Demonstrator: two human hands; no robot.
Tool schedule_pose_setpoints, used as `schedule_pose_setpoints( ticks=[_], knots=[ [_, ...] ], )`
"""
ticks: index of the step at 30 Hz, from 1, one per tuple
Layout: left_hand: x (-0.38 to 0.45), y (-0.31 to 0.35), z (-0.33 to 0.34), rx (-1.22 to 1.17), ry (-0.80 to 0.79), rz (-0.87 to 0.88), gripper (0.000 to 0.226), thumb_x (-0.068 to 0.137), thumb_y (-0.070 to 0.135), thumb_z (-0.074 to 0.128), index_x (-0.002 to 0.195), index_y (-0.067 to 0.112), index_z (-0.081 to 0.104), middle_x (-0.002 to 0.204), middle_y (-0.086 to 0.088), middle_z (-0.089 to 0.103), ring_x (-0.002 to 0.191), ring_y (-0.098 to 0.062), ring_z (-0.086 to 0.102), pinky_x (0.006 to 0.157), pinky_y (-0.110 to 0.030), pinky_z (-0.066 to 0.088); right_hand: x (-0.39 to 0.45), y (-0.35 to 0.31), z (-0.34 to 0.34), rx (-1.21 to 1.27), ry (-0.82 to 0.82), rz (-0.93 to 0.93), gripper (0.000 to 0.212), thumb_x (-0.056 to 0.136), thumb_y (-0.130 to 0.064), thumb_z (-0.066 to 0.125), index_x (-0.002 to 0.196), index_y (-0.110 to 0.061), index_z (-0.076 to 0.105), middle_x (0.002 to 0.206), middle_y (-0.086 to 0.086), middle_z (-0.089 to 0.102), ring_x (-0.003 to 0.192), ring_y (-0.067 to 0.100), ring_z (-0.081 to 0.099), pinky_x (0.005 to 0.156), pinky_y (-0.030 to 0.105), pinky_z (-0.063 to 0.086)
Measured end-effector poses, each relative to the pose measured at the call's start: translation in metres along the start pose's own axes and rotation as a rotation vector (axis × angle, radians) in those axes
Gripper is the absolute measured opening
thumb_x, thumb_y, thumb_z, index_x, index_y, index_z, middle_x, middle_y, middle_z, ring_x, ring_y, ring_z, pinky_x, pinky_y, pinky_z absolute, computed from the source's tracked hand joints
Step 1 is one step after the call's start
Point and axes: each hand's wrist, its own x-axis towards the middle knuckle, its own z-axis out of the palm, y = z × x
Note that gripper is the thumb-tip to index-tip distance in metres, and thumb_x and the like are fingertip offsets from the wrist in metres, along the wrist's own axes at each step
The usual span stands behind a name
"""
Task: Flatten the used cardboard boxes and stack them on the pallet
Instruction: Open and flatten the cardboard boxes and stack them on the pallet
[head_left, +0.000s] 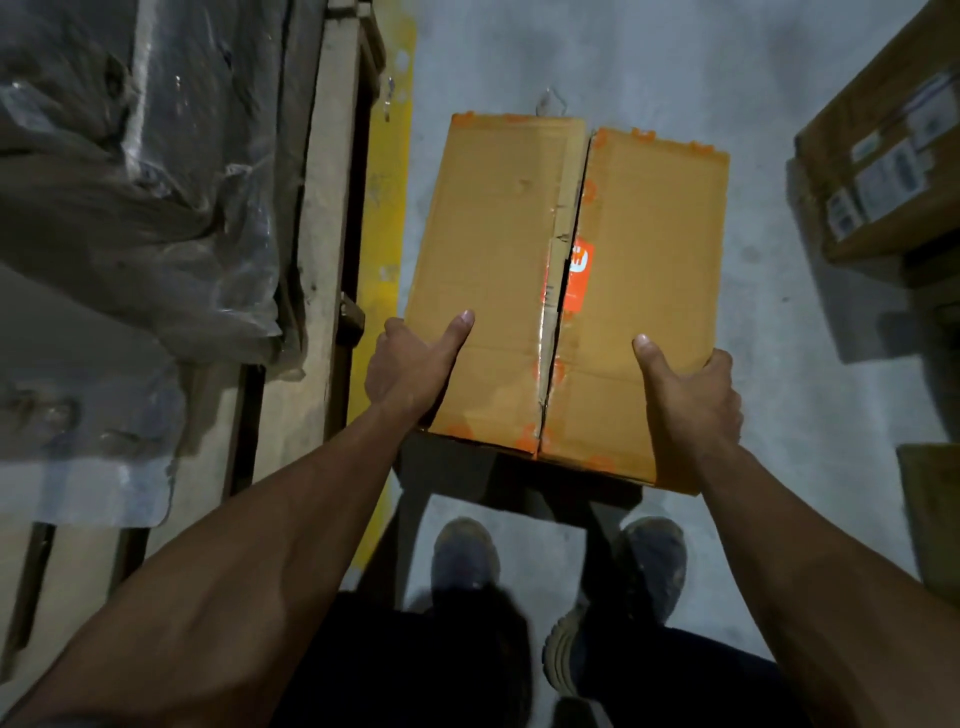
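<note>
A brown cardboard box (498, 249) with orange tape marks hangs above the grey floor in front of me, its two top flaps meeting along a slit seam. My left hand (410, 369) grips its near left edge, thumb lying on top and fingers curled round the side. My right hand (691, 400) grips the near right edge the same way. The box still has its full shape. A wooden pallet (322, 249) lies at the left, partly under crumpled clear plastic wrap (130, 197).
A yellow floor line (389, 208) runs between pallet and box. A taped carton with white labels (883, 171) stands at the right, and another box corner (935, 509) shows lower right. My shoes (649, 566) stand on the grey concrete below the box.
</note>
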Motion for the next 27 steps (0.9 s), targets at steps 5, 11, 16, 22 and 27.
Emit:
schedule_pose_setpoints(
  ticks=[5,11,16,22,27],
  knots=[
    [-0.016,-0.025,-0.015,-0.212,-0.104,0.013,0.08,0.075,0.074,0.067,0.125,0.012,0.056,0.112,0.001,0.061,0.105,-0.027,0.061,0.09,-0.038,0.051,-0.024,0.011,-0.007,0.122,-0.056,0.002,0.086,0.083,-0.073,0.06,0.144,-0.018,0.035,0.138,0.011,0.052,0.125,0.037,0.05,0.1,0.049,0.041],
    [-0.049,-0.063,-0.02,-0.434,-0.224,-0.032,0.076,0.069,0.056,0.083,0.124,0.008,0.061,0.118,-0.007,0.069,0.108,-0.026,0.065,0.099,-0.04,0.051,-0.07,0.052,-0.005,0.234,-0.073,0.078,0.085,0.08,-0.068,0.069,0.14,-0.014,0.043,0.132,0.012,0.057,0.121,0.036,0.053,0.103,0.051,0.046],
    [-0.041,-0.058,-0.026,-0.481,-0.286,-0.076,0.065,0.067,0.055,0.086,0.114,0.014,0.065,0.11,-0.005,0.071,0.103,-0.027,0.067,0.097,-0.041,0.053,-0.082,0.052,-0.007,0.358,-0.056,0.152,0.076,0.081,-0.058,0.074,0.134,-0.009,0.052,0.121,0.011,0.06,0.103,0.028,0.053,0.086,0.034,0.044],
    [-0.035,-0.038,-0.051,-0.476,-0.257,-0.046,0.122,0.041,0.085,0.078,0.131,0.006,0.058,0.124,-0.008,0.065,0.111,-0.031,0.063,0.1,-0.046,0.051,-0.096,0.026,-0.033,0.456,-0.017,0.141,0.068,0.084,-0.056,0.072,0.127,-0.006,0.056,0.115,0.012,0.059,0.1,0.03,0.054,0.079,0.035,0.043],
    [-0.065,0.009,-0.106,-0.332,-0.205,0.123,0.092,0.07,0.075,0.068,0.125,0.002,0.062,0.119,-0.014,0.065,0.107,-0.036,0.062,0.094,-0.043,0.052,-0.12,0.0,-0.066,0.441,0.087,0.071,0.071,0.089,-0.064,0.059,0.137,-0.013,0.047,0.125,0.013,0.054,0.113,0.035,0.051,0.096,0.044,0.045]
  ],
)
